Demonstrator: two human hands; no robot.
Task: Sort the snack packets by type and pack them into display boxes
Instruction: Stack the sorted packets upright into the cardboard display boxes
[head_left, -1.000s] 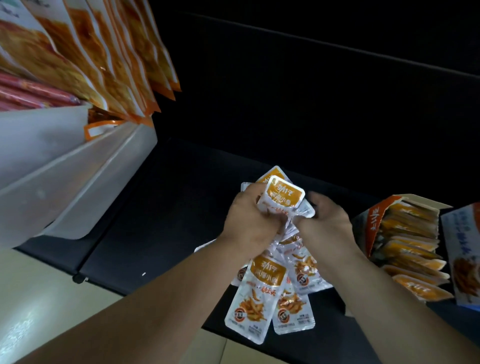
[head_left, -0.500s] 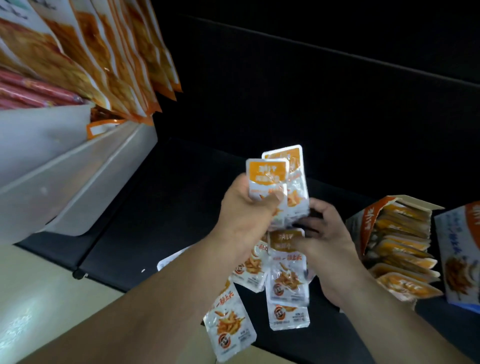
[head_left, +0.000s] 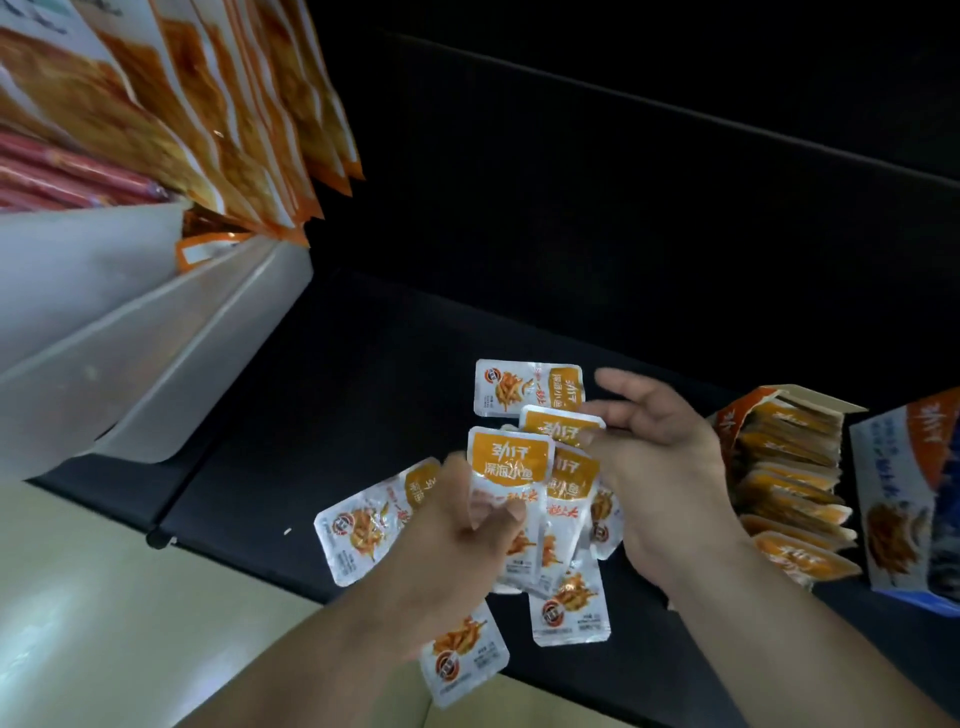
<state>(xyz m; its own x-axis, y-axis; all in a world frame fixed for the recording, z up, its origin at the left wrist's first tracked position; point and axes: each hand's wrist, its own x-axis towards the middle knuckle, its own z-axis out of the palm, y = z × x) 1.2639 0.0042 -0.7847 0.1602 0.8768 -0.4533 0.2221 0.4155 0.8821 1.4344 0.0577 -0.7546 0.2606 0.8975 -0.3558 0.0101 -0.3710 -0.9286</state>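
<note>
The left hand (head_left: 457, 535), motion-blurred, pinches a few snack packets (head_left: 509, 457) upright. The right hand (head_left: 660, 467) is spread beside them. Loose packets (head_left: 358, 525) lie partly hidden beneath the hands on the dark surface, and the part-filled display box (head_left: 727, 428) stands at the right.

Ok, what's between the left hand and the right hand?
In the head view, a few overlapping orange-and-white snack packets fill that gap. The left hand grips them, and the right hand is open beside them.
</note>
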